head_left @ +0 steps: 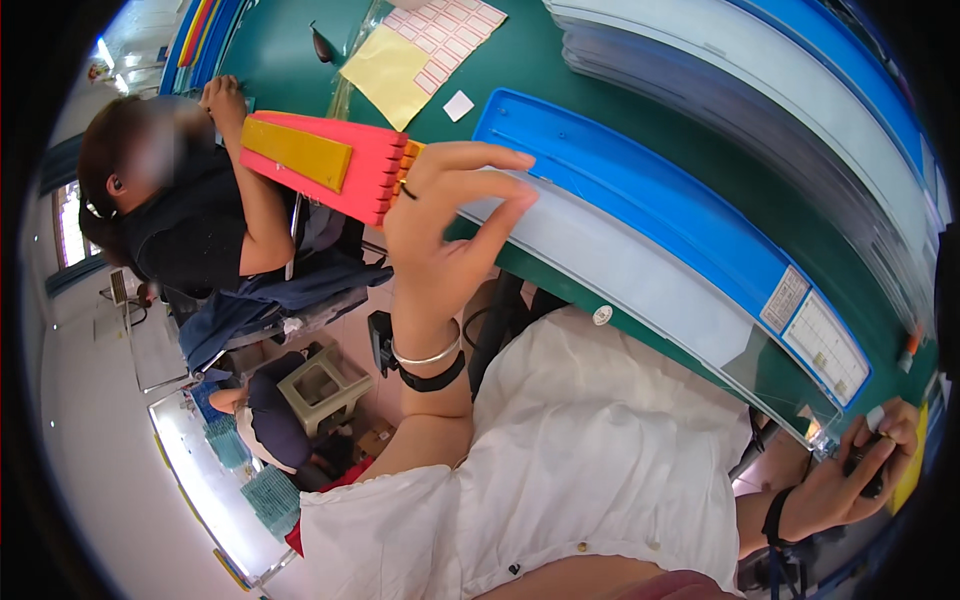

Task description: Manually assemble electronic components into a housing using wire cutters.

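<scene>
My left hand (440,225) hovers at the left end of a long clear-and-white strip panel (600,250), thumb and fingers curved but apart, with nothing visible between them. Beside that panel lies a long blue plastic frame (620,185) with white labels at its right end. Left of my hand is a pink-red wedge-shaped piece (365,160) with a notched edge and a yellow bar (297,152) on it. At the far right my right hand (850,480) is closed round a small black object (868,470) at the panel's right end; its kind is unclear.
A green table (680,140) carries a stack of long clear panels (720,110) at the back. Yellow paper and a red-printed label sheet (440,40) lie at the back left. A person in black (200,200) sits at left; a beige stool (325,385) stands below.
</scene>
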Motion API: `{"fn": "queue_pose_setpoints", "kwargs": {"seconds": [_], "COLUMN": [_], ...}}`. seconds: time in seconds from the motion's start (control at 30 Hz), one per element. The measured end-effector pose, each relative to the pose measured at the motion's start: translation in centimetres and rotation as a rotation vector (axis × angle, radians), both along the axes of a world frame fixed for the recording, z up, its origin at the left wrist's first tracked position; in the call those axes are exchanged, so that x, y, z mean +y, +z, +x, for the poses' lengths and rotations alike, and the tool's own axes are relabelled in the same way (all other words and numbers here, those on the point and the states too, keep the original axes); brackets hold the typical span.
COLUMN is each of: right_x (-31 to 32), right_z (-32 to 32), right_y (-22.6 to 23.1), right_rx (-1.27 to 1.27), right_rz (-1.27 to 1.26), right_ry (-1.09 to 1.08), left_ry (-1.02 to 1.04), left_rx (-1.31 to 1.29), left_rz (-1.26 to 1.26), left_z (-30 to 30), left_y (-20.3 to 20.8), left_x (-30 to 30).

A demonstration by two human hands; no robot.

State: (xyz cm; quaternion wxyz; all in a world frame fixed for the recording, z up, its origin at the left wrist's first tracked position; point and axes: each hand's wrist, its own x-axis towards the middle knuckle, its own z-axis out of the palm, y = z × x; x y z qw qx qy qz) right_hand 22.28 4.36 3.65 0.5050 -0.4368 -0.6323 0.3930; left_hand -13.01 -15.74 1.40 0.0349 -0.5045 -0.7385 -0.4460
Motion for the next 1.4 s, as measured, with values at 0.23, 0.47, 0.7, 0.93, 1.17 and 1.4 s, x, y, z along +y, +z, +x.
{"fn": "queue_pose_setpoints", "kwargs": {"seconds": [0.23,0.47,0.7,0.93,1.17,1.4], "right_x": [-0.1,-0.3,-0.9,-0.7,-0.5,-0.5], "right_z": [0.5,-0.6,-2.1,-2.1,-2.0,-1.3], "right_y": [0.6,0.4,0.6,0.5,0.2,-0.2], "right_rx": [-0.109,-0.053,-0.125,-0.103,-0.100,-0.101], "right_rz": [-0.044,-0.035,0.054,0.022,0.019,-0.023], "right_ry": [0.017,0.151,0.241,0.242,0.217,0.161], "left_ry": [-0.190,-0.157,-0.084,-0.207,-0.167,-0.196], "left_rx": [0.366,0.351,0.276,0.316,0.289,0.250], "left_rz": [-0.302,-0.296,-0.159,-0.301,-0.355,-0.287], "left_z": [-0.2,0.0,0.2,-0.1,0.3,-0.4], "left_y": [1.7,0.6,-0.6,0.3,0.6,0.2], "left_x": [2.7,2.0,1.9,3.5,3.5,3.3]}}
